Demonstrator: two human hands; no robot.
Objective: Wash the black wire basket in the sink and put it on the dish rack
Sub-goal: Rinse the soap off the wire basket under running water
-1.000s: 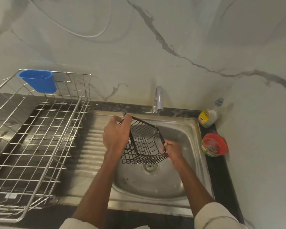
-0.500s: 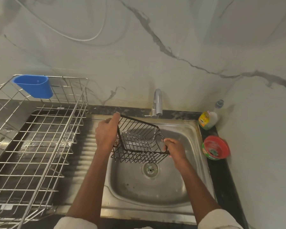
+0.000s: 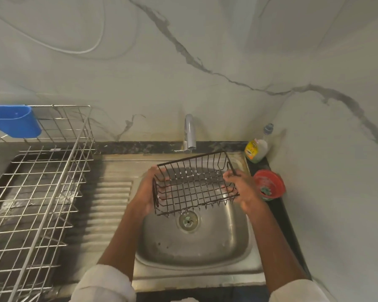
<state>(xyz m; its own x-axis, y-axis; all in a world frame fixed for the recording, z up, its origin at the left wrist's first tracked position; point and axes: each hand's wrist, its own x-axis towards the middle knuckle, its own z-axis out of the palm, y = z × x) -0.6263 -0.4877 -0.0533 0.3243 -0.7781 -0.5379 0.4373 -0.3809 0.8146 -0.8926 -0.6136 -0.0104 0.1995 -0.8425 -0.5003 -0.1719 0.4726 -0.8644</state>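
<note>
Marble-veined wall panels rise behind a steel sink (image 3: 244,243) set into a dark tabletop (image 3: 277,212), with a ribbed draining board on its left. Held above the bowl, just under the tap (image 3: 189,131), is the black wire basket (image 3: 194,184), open side up and slightly tilted, its far rim close to the spout. The left hand (image 3: 145,192) cups the basket's left end, fingers wrapped around the wires; the right hand (image 3: 243,188) grasps the right end near the small handle loop. Both hands are closed on it. Whether water is running is hard to tell; only pale flecks show on the basket's floor.

This looks like the rinsing step. To do it well, keep the basket centred under the spout and over the drain (image 3: 188,221), and turn it slowly so each wall and the underside pass through the stream, since wire crossings trap residue. Grip the outer frame wires, not the thin inner ones, as wet wire may slip. A soap bottle (image 3: 256,150) and a red tub (image 3: 268,185) stand at the right if scrubbing is needed. Shaking off drips over the bowl would suit before carrying it left to the dish rack (image 3: 37,192), where a blue cup holder (image 3: 14,120) hangs at the far edge.
</note>
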